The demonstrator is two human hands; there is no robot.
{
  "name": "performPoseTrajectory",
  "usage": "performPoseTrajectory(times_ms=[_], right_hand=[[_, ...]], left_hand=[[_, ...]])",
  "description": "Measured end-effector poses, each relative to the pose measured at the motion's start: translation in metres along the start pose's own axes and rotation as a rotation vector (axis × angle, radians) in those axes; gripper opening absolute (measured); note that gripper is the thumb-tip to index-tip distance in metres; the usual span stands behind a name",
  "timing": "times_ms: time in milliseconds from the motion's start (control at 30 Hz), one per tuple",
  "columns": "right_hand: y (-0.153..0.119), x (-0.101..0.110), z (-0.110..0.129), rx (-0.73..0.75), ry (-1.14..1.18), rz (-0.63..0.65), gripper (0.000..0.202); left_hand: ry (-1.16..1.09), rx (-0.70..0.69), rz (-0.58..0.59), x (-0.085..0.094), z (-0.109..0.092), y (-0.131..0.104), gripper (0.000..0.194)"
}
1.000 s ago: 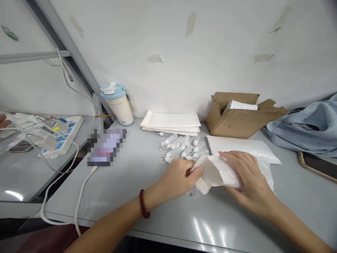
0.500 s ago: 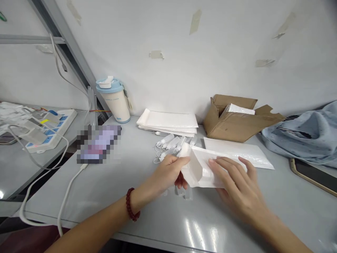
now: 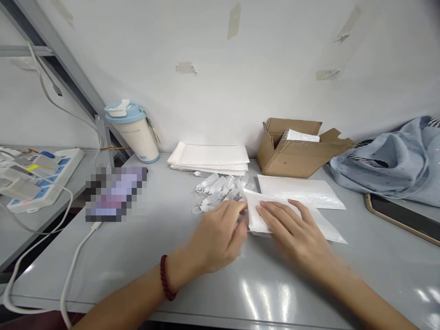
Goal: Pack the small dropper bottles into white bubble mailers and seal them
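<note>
A white padded mailer (image 3: 328, 227) lies on the grey table in front of me, partly covered by my right hand (image 3: 292, 229). That hand rests palm down on it, fingers stretched out and pressing. At the mailer's left end, my left hand (image 3: 222, 236) is closed with fingers and thumb curled together; whatever it may hold is hidden. Just behind the left hand lie several small clear plastic tubes or vials (image 3: 216, 188) with white loops. A second white padded mailer (image 3: 299, 190) lies flat beyond the right hand.
A stack of white mailers (image 3: 213, 156) lies by the wall. An open cardboard box (image 3: 292, 158) stands right of it, near a blue cloth (image 3: 388, 160) and a phone (image 3: 405, 220). At left are a tumbler (image 3: 135, 137), a charging phone (image 3: 118, 192) and a power strip (image 3: 55, 183).
The mailer has come down flat, and its open mouth no longer shows. My left hand has turned and curled at its left end. My right hand now presses it; the view has shifted right.
</note>
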State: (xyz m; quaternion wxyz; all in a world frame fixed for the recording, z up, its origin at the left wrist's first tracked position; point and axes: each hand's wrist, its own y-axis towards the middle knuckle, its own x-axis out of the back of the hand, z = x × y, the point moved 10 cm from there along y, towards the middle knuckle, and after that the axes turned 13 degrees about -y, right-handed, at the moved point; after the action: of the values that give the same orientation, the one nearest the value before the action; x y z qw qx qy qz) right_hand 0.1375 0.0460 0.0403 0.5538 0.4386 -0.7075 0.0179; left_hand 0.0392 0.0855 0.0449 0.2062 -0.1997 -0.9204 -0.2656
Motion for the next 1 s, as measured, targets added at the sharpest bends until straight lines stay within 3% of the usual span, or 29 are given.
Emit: performPoseTrajectory(times_ms=[67, 133, 367, 533, 667, 800, 1000], right_hand=[[0.0, 0.005, -0.002, -0.006, 0.015, -0.029, 0.038], [0.0, 0.007, -0.003, -0.008, 0.039, -0.042, 0.036], [0.003, 0.012, -0.001, 0.013, 0.055, -0.039, 0.043], [0.001, 0.022, 0.007, 0.075, 0.096, -0.111, 0.026], [-0.004, 0.031, 0.004, 0.029, 0.126, -0.214, 0.034], [-0.007, 0.037, 0.011, 0.084, 0.074, -0.219, 0.039], [-0.016, 0.047, 0.003, 0.061, 0.178, -0.278, 0.037]], left_hand=[[0.163, -0.173, 0.004, -0.007, -0.013, -0.004, 0.027], [0.262, -0.255, -0.041, -0.008, -0.018, -0.007, 0.034], [0.326, -0.328, -0.154, -0.004, -0.028, -0.007, 0.03], [0.269, -0.456, -0.079, -0.016, -0.034, -0.01, 0.027], [0.239, -0.459, -0.038, -0.025, -0.028, -0.013, 0.03], [0.193, -0.497, -0.016, -0.028, -0.032, -0.016, 0.026], [0.126, -0.375, -0.008, -0.026, -0.029, -0.008, 0.022]])
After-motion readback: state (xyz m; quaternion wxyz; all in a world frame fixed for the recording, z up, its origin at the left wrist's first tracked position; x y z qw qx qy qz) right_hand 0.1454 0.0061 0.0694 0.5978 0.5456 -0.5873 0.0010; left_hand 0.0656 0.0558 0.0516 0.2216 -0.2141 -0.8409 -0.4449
